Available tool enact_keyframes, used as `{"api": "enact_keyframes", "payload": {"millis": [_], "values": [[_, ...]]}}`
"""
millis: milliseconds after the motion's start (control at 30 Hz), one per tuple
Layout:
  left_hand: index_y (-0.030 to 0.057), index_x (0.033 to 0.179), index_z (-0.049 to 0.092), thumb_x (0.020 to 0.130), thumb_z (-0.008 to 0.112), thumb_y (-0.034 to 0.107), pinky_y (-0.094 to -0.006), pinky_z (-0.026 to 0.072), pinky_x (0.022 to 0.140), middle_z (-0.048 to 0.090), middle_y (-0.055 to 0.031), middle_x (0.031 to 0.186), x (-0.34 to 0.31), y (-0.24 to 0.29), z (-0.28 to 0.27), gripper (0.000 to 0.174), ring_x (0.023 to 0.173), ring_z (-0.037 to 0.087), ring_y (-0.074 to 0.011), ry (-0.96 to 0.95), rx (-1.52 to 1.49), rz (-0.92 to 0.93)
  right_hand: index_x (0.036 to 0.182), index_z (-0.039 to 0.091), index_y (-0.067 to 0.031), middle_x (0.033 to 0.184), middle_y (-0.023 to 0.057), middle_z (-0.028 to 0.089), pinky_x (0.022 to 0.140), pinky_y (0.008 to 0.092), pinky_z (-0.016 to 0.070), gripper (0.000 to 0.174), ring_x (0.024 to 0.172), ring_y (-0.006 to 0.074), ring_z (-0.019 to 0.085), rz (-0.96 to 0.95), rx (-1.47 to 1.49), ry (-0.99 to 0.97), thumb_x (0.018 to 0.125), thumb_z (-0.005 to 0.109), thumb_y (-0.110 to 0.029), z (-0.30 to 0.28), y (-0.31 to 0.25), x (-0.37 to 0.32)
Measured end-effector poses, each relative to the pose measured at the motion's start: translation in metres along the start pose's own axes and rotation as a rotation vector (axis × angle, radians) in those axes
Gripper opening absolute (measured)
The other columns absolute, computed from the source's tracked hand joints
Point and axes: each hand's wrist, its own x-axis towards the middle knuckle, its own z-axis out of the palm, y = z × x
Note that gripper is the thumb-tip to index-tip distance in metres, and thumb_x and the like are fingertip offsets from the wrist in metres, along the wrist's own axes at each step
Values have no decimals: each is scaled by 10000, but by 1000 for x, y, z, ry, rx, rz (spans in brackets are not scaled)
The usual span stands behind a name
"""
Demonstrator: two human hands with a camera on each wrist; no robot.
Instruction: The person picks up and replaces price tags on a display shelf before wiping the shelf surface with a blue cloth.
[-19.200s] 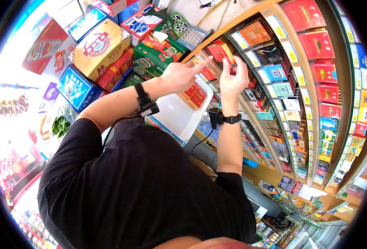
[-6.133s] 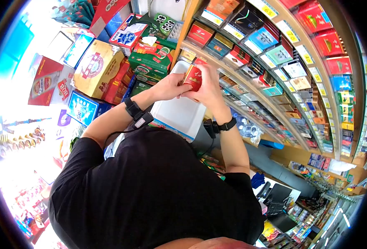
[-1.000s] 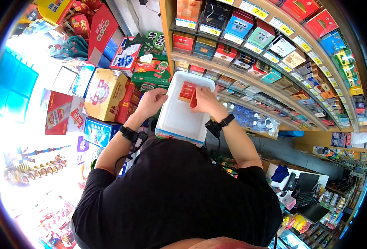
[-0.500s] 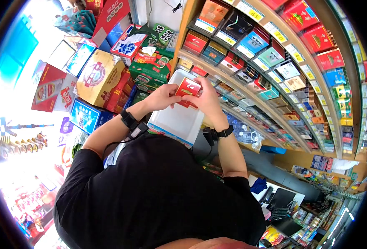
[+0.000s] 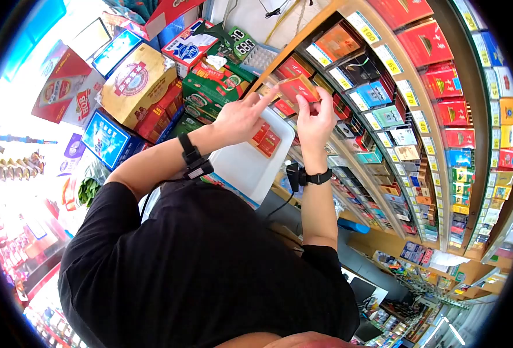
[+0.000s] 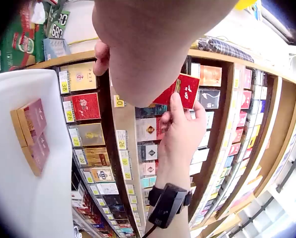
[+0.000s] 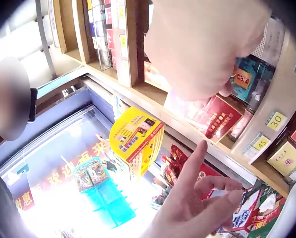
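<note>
My right hand (image 5: 316, 119) pinches a red cigarette pack (image 5: 298, 88) between thumb and fingers, at the front of a shelf slot. In the left wrist view that cigarette pack (image 6: 189, 91) shows a gold edge above the thumb. My left hand (image 5: 239, 120) points its index finger at the pack's near end, the fingertip right at its corner; the other fingers are bent and hold nothing. The right wrist view has this left hand (image 7: 187, 206) below the pack. More red packs (image 5: 266, 139) lie side by side in a white tray (image 5: 242, 168) in front of my body.
Slanted wooden shelves (image 5: 349, 124) with rows of cigarette packs and yellow price tags fill the right side. Stacked drink cartons (image 5: 135, 78) stand at the left, with a green carton (image 5: 216, 81) close to the tray. A green price sign (image 5: 244, 46) stands behind them.
The pack has gone from over the tray, where both hands held it, up and right to the shelf in my right hand. My left hand has loosened, index finger extended. The view has turned right.
</note>
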Motion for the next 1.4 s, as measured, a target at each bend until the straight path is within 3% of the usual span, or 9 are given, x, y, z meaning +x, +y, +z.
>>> {"api": "enact_keyframes", "payload": {"millis": [133,267,333,567,800,1067,1167,1267,1400], "values": [[206,1753,113,913,724,162,-461,582,666,628,-173,1030,18,4,2,1040,831,724,-346,-91,101,22,1231,682,-2,997,147,735,640,397,555,414,720,285,689,-132,-130,68,916,871,-192,17,5,17],[240,1756,89,901,714,149,-467,572,617,651,-164,945,33,2,5,1063,765,724,-346,-136,123,-50,1229,685,-12,1005,155,731,648,415,561,393,749,315,691,-119,-162,71,924,862,-185,27,6,23],[237,1760,76,902,697,143,-463,578,616,668,-190,986,37,-3,10,1063,751,734,-344,-124,108,-37,1245,686,7,923,117,715,590,344,519,400,623,192,635,-237,-213,120,919,869,-137,30,8,27],[229,1764,24,910,666,134,-474,592,649,707,-247,1104,45,-6,15,1072,793,765,-353,-189,120,-48,1248,699,11,967,131,725,553,341,511,383,618,198,638,-217,-163,151,922,861,-106,38,7,28],[232,1764,22,921,662,138,-476,597,662,713,-235,1114,45,-8,16,1063,804,768,-348,-228,117,-66,1286,700,8,956,150,732,554,344,520,386,595,208,648,-346,-254,153,939,836,-94,43,13,33],[219,1765,41,928,642,140,-474,569,605,729,-190,942,47,-10,21,1034,720,748,-333,-193,122,-45,1305,699,14,959,164,757,550,350,528,402,575,228,659,-296,-256,128,945,834,-104,43,16,29],[209,1765,45,929,634,142,-475,563,586,727,-177,899,49,-8,23,1024,688,740,-331,-173,117,-42,1306,700,16,1048,198,776,629,373,586,407,707,282,742,-287,-265,147,950,834,-128,42,10,28],[198,1764,39,929,631,146,-474,557,572,728,-169,865,51,-9,30,1025,671,739,-325,-141,95,-34,1306,701,9,1146,234,773,814,446,629,409,999,418,764,-286,-312,176,958,830,-162,44,9,27],[191,1764,33,932,632,155,-471,554,568,732,-166,841,55,-5,24,1026,667,743,-320,-220,111,-65,1315,694,12,1172,242,764,822,455,625,418,1005,424,758,-310,-311,169,955,828,-153,44,11,30]]}}
